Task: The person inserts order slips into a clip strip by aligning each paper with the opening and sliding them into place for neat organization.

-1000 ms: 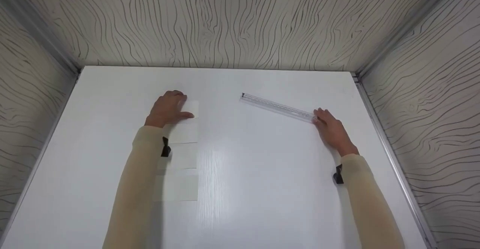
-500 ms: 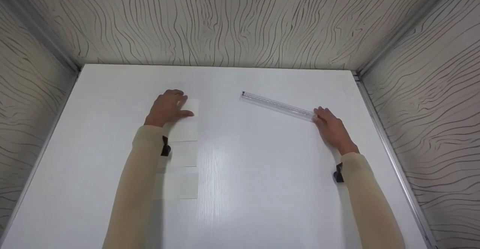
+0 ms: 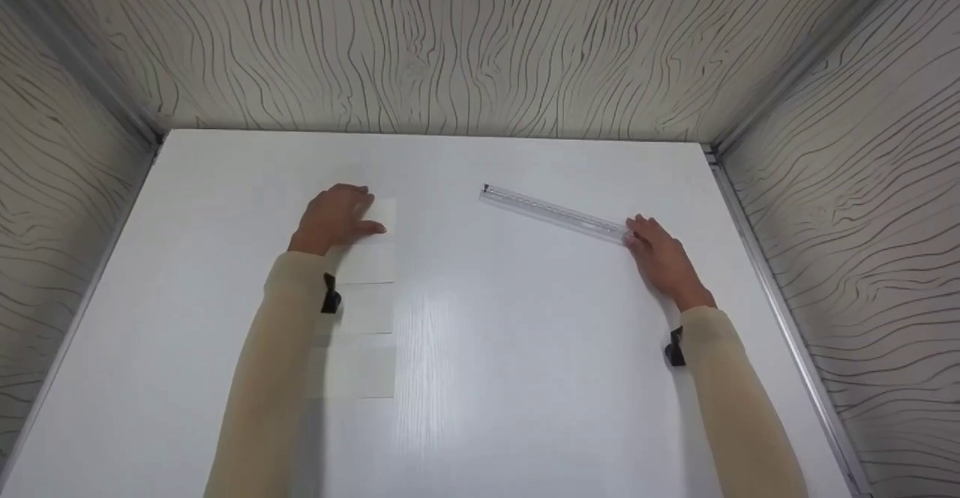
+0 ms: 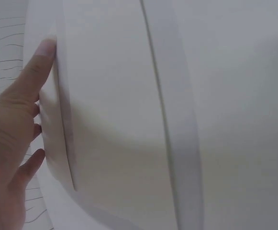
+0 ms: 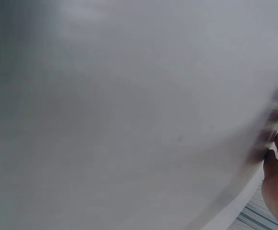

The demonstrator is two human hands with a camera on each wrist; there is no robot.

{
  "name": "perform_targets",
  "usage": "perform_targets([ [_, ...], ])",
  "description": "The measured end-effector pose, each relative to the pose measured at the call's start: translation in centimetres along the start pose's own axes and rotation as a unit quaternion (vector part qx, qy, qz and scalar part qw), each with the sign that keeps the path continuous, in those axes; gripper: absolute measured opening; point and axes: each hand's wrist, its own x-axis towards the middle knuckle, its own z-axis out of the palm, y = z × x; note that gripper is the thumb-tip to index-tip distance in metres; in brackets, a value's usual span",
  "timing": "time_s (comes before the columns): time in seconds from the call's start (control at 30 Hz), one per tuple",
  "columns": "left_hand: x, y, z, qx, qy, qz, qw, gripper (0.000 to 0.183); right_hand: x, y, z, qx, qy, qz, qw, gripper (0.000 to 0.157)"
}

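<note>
Clear ruler (image 3: 551, 210), one end hidden by pinching right hand (image 3: 663, 259), left hand (image 3: 330, 219) loosely spread, partly covering farthest paper (image 3: 382, 213).

Wood-grain-patterned walls (image 3: 450, 40) enclose a glossy white table (image 3: 517, 348) on three sides.

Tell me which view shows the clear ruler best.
The head view: the clear ruler shows almost whole, one end in the right hand. The right wrist view has at most a sliver at the frame's right edge; the left wrist view shows none.
</note>
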Motion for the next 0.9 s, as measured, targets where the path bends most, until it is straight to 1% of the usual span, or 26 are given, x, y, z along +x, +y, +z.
perform_targets([
  [0.17, 0.0, 0.2, -0.3, -0.001, -0.008, -0.008, 0.9999, 0.074, 0.0, 0.1, 0.0, 0.003, 0.001, 0.003, 1.0, 0.062],
  [0.4, 0.1, 0.3, -0.7, -0.054, -0.013, -0.032, 0.998, 0.071, 0.0, -0.1, -0.2, 0.004, -0.003, 0.006, 1.0, 0.063],
  [0.5, 0.4, 0.2, -0.8, -0.061, -0.009, -0.019, 0.9979, 0.071, -0.1, 0.0, -0.1, 0.006, -0.005, 0.006, 1.0, 0.063],
  [0.6, 0.8, 0.0, -0.9, -0.05, -0.009, -0.003, 0.9987, 0.072, 0.0, 0.0, 0.0, 0.007, -0.007, -0.001, 1.0, 0.064],
  [0.67, 1.2, 0.0, -1.0, -0.048, -0.015, -0.002, 0.9987, 0.073, 0.0, 0.1, 0.0, 0.007, -0.006, -0.007, 1.0, 0.064],
  [0.77, 1.7, 0.0, -1.2, -0.054, -0.03, -0.013, 0.998, 0.074, 0.1, 0.2, 0.0, 0.005, -0.004, -0.008, 1.0, 0.064],
  [0.9, 2.2, 0.1, -1.6, -0.075, -0.047, -0.023, 0.9958, 0.072, 0.0, 0.2, 0.1, 0.008, -0.002, 0.001, 1.0, 0.063],
])
